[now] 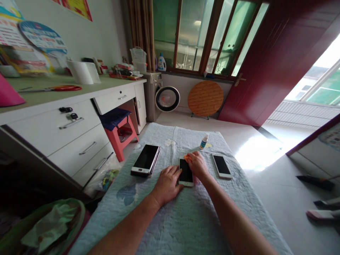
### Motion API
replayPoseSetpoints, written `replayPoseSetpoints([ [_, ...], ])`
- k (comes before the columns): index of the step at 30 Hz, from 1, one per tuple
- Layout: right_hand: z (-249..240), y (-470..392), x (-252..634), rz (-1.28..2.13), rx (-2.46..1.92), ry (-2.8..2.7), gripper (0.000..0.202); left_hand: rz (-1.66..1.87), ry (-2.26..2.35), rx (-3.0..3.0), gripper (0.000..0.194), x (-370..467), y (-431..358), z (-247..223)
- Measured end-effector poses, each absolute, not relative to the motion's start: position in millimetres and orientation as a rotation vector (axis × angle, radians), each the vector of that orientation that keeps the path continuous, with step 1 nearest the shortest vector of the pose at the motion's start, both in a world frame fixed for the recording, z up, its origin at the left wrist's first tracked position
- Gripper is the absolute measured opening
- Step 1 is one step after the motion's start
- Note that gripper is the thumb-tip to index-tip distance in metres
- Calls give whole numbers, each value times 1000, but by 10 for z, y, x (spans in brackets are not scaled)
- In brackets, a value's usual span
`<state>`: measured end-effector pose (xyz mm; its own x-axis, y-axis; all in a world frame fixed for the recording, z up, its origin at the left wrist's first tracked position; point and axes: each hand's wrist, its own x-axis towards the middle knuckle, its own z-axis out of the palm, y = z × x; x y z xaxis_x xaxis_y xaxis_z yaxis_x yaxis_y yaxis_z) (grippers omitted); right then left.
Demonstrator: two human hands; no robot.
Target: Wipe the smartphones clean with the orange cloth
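A white phone with a dark screen (pixel 186 171) lies on the cloth-covered table (pixel 170 134) between my hands. My left hand (pixel 168 182) rests at its left edge, thumb and fingers apart along the side, holding nothing. Pressed to the top of its screen is an orange cloth (pixel 187 158), bunched under the fingers of my right hand (pixel 197 164). Left of them is a stack of phones (pixel 146 158), the top one white-framed. Another white phone (pixel 221 166) lies to the right, screen up. Behind my right hand stands a small spray bottle (pixel 203 141).
A white desk (pixel 71 124) runs along the left, with a red stool (pixel 120 136) beneath it. A bin (pixel 79 219) stands by the table's near left side. Farther back are a washing machine (pixel 152 95) and a round wooden board (pixel 205 98).
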<state>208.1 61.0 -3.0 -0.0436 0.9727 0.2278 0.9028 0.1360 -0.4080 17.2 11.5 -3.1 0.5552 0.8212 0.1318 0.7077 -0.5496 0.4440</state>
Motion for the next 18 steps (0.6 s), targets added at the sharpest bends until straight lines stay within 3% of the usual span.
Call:
replayPoseSetpoints([
  [14,46,385,2127,268,-1744,-1999,18,517,1097,2445,60,153,104,13],
  [18,102,190,2067,437,-1620,-2096,19,547,1063,2440,65,150,108,-1],
])
